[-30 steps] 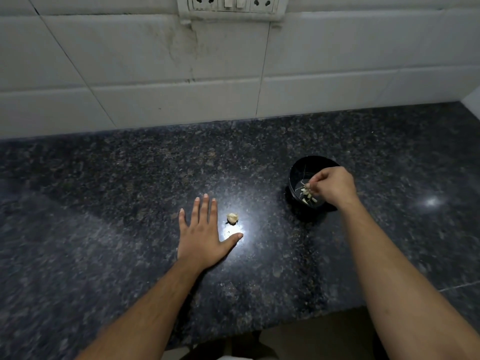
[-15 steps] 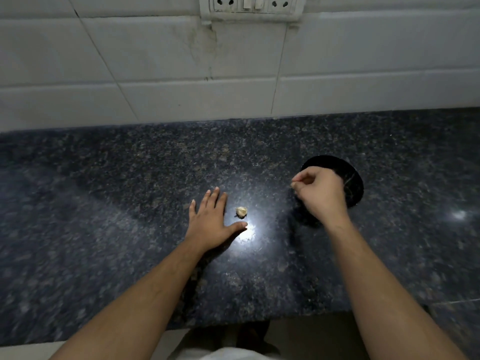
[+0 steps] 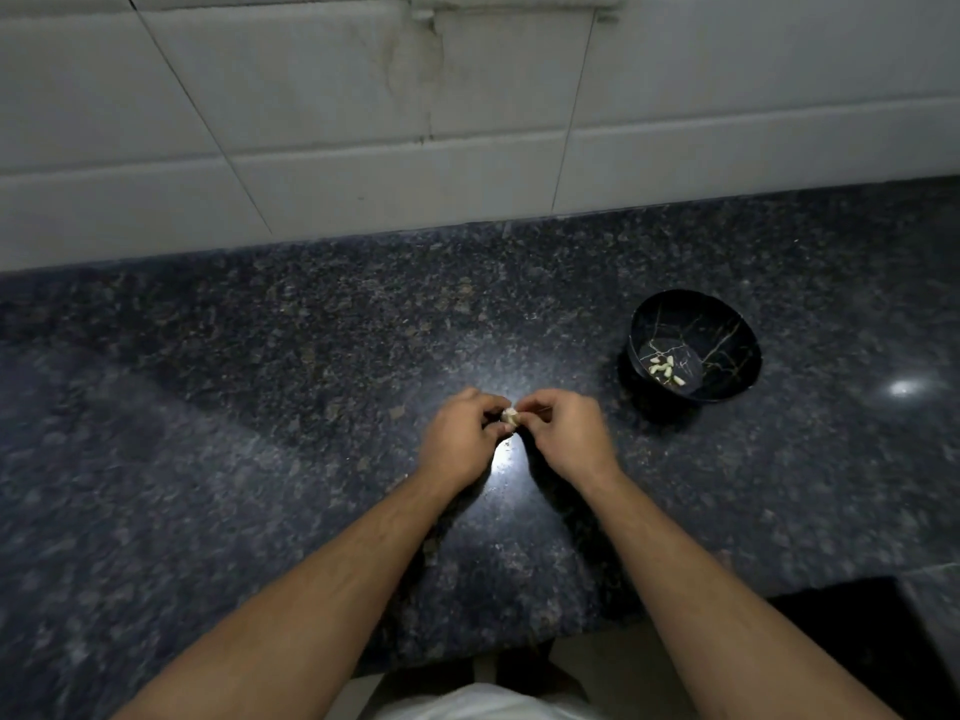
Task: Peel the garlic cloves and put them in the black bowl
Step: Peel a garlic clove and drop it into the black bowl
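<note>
The step in hand looks like the peeling itself. A small pale garlic piece point(image 3: 510, 416) sits between the two hands, raised just above the dark speckled surface point(image 3: 260, 407) near its front edge. Whether it is a single clove or a small cluster cannot be told — most of it is hidden by the fingers.

The left hand point(image 3: 460, 439) comes in from the lower left, knuckles up, its fingers curled round the garlic from that side. The right hand point(image 3: 563, 436) mirrors it from the lower right, thumb and forefinger closed in a pinch on the same piece. The fingertips of both hands meet over the garlic, so both are gripping it and neither is free. Both forearms reach forward and converge, the wrists held low and close to the surface.

The black bowl point(image 3: 727, 379) stands well apart to the right and a little further back, tilted so its inside faces the camera. Several peeled cloves point(image 3: 665, 368) lie at its bottom, so the task seems well under way.

The next move probably calls for the right fingers to catch an edge of the skin and pull it away while the left holds the piece steady — then a short carry rightward to drop the bare clove into the bowl. The piece is small and likely slippery, so a light, careful pinch would suit it.
</note>
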